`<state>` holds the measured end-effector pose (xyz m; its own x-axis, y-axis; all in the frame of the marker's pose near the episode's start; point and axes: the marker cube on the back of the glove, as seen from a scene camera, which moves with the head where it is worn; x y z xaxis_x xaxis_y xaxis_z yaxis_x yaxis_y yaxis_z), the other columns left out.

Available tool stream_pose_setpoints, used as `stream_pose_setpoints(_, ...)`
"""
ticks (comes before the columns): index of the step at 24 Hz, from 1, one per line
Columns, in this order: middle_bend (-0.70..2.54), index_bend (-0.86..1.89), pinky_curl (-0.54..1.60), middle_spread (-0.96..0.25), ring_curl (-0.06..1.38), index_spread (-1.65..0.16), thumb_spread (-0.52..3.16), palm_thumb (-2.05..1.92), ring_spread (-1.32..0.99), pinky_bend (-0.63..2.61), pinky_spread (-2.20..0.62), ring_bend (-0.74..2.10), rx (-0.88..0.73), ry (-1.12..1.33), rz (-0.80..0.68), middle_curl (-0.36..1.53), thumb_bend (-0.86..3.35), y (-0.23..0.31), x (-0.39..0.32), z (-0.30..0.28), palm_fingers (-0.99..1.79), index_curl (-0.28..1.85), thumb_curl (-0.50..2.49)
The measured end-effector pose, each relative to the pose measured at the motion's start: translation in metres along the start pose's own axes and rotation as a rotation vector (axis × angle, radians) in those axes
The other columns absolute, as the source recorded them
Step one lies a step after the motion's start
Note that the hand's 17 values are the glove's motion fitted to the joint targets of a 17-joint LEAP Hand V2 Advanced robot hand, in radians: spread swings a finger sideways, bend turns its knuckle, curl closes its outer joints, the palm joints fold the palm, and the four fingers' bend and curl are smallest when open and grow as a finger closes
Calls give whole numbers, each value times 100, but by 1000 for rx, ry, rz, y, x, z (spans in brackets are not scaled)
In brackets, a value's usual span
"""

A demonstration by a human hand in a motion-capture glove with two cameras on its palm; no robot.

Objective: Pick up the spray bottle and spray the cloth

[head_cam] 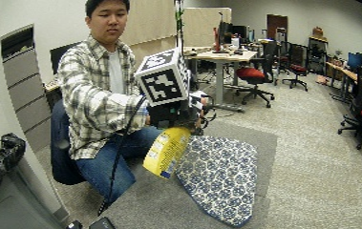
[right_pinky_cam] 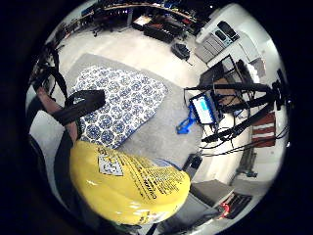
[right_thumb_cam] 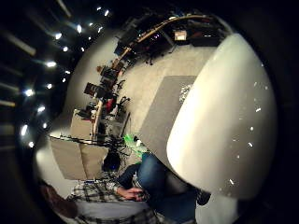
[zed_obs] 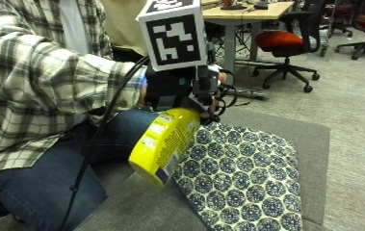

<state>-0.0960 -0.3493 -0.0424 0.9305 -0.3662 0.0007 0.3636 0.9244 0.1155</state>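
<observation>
The grey desk [zed_obs: 310,139] stretches out in front of me where I sit, and most of its middle is covered by the cloth [zed_obs: 246,178], a blue-and-white patterned piece lying flat. I am holding the yellow spray bottle [zed_obs: 162,147] up in the air above the near edge of that cloth, clear of the desk. The bottle is tilted, its rounded base swung down and toward me, its printed label facing out to the side. My gloved right hand [zed_obs: 179,91] is wrapped around the bottle's top end, fingers curled about it. In the little-finger palm view the yellow body [right_pinky_cam: 128,185] fills the space close to my palm, with the cloth [right_pinky_cam: 120,105] spread beyond.
</observation>
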Motion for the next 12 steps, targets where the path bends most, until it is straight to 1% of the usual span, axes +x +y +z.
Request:
stream_pose_setpoints(5, 51, 16, 38, -19, 48, -32, 4, 108, -23, 51, -19, 60, -106, 152, 17, 52, -3, -8, 2, 22, 125, 54, 79)
stream_pose_setpoints(12, 51, 17, 38, -19, 48, -32, 4, 108, -23, 51, -19, 60, -234, 310, -13, 52, -3, -9, 2, 46, 125, 55, 79)
